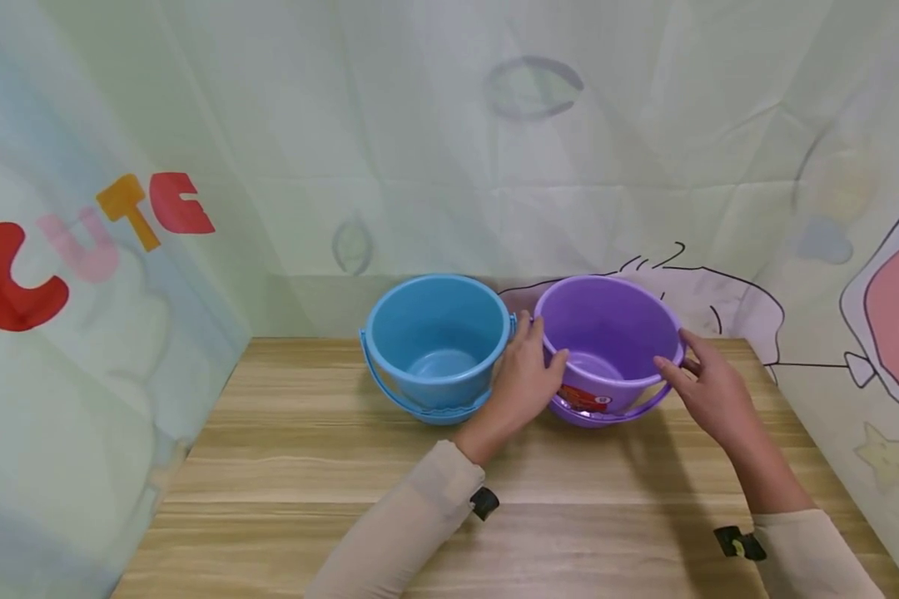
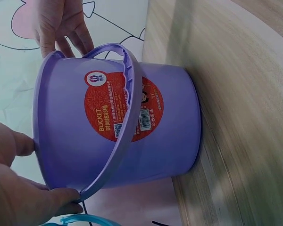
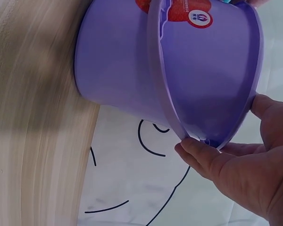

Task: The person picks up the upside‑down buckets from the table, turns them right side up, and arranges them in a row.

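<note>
A purple plastic bucket (image 1: 607, 333) stands upright on the wooden table, its mouth facing up. Its handle (image 2: 120, 157) hangs down across the front, partly over a red round label (image 2: 99, 110). At the left side of the rim my left hand (image 1: 524, 378) grips the bucket, fingers on the outside by the handle joint, in the gap beside the blue bucket (image 1: 438, 391). My right hand (image 1: 712, 387) pinches the opposite side of the rim, with the thumb at the rim and fingers at the handle joint (image 3: 207, 141).
The blue bucket stands upright close to the left of the purple one, its handle lowered in front. A printed cloth (image 1: 434, 150) hangs behind and at both sides of the wooden table (image 1: 285, 466). Dark wrist straps (image 1: 484, 503) sit by the sleeves.
</note>
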Demonstrator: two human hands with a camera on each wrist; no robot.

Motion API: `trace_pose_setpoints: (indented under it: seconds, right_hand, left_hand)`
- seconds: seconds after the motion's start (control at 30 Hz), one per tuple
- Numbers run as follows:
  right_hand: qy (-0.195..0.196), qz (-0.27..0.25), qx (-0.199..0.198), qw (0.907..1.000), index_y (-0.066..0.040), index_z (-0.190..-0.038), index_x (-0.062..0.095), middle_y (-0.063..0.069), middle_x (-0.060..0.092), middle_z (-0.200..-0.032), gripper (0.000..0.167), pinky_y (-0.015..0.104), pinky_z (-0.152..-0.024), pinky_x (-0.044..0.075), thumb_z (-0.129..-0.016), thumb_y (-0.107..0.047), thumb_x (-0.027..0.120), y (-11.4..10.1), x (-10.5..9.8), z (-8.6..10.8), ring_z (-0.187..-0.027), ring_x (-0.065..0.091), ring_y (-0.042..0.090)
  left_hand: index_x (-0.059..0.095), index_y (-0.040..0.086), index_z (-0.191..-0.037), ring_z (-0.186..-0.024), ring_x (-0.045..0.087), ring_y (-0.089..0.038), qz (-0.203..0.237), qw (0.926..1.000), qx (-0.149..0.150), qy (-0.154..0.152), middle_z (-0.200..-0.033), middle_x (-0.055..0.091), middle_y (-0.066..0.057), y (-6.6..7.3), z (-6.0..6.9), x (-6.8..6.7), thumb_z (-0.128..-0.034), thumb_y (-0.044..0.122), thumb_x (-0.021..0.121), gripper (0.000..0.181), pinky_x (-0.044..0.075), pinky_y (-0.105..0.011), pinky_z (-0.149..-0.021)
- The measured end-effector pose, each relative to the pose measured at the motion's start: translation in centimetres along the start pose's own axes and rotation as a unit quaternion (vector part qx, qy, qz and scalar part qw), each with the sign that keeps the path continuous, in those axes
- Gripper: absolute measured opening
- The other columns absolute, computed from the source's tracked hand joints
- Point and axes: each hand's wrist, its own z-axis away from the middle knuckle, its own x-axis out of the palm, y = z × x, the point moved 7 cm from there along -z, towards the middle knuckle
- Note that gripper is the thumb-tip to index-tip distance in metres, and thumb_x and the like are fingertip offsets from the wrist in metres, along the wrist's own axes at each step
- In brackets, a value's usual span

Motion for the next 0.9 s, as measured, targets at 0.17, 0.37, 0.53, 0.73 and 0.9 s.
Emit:
trace_pose_setpoints:
  seconds: [0.17,0.37,0.53,0.73,0.9]
  right_hand:
    - [0.003,-0.006,-0.001,1.0,0.006,-0.16,0.023,0.038,0.028,-0.16,0.08,0.062,-0.094,0.052,-0.105,-0.039,0.059,-0.1,0.1,-0.2,-0.134,0.044,0.06]
    - [0.017,-0.004,0.001,0.9998,0.006,-0.16,0.026,0.038,0.032,-0.158,0.079,0.061,-0.093,0.053,-0.105,-0.04,0.059,0.0,0.3,-0.3,-0.133,0.048,0.058]
    - [0.023,-0.02,-0.006,0.9995,0.004,-0.16,0.025,0.037,0.029,-0.16,0.077,0.063,-0.103,0.048,-0.106,-0.041,0.056,-0.1,0.4,-0.5,-0.137,0.042,0.06]
    - [0.066,0.011,-0.049,0.9966,0.0,-0.158,0.033,0.033,0.025,-0.164,0.068,0.076,-0.11,0.032,-0.106,-0.035,0.058,-0.8,-0.3,-0.3,-0.145,0.03,0.059]
    - [0.101,0.045,-0.088,0.99,0.0,-0.157,0.036,0.025,0.022,-0.168,0.066,0.08,-0.111,0.025,-0.104,-0.032,0.06,-2.2,-0.8,0.6,-0.15,0.024,0.056]
  left_hand:
    - [0.042,0.001,-0.156,-0.154,0.032,-0.036,-0.013,0.9998,0.009,0.009,-0.167,0.03,-0.022,0.1,0.2,-0.2,-0.1033,0.034,0.061,0.065,0.033,-0.051,-0.123]
    - [0.046,-0.001,-0.153,-0.149,0.04,-0.039,-0.055,0.9973,0.036,0.033,-0.164,0.034,-0.024,0.2,0.4,-0.3,-0.1045,0.035,0.06,0.062,0.039,-0.052,-0.119]
    - [0.045,-0.001,-0.153,-0.153,0.034,-0.037,-0.017,0.9983,0.045,0.034,-0.166,0.031,-0.023,0.1,0.7,-0.6,-0.1038,0.037,0.061,0.064,0.036,-0.051,-0.121]
    - [0.041,-0.003,-0.155,-0.153,0.034,-0.036,0.04,0.993,0.106,0.033,-0.167,0.029,-0.022,0.7,1.4,-2.3,-0.1019,0.031,0.064,0.067,0.036,-0.045,-0.121]
    - [0.041,-0.001,-0.155,-0.153,0.036,-0.035,0.029,0.988,0.15,0.025,-0.167,0.03,-0.019,0.7,2.3,-4.0,-0.1016,0.036,0.065,0.069,0.038,-0.047,-0.12]
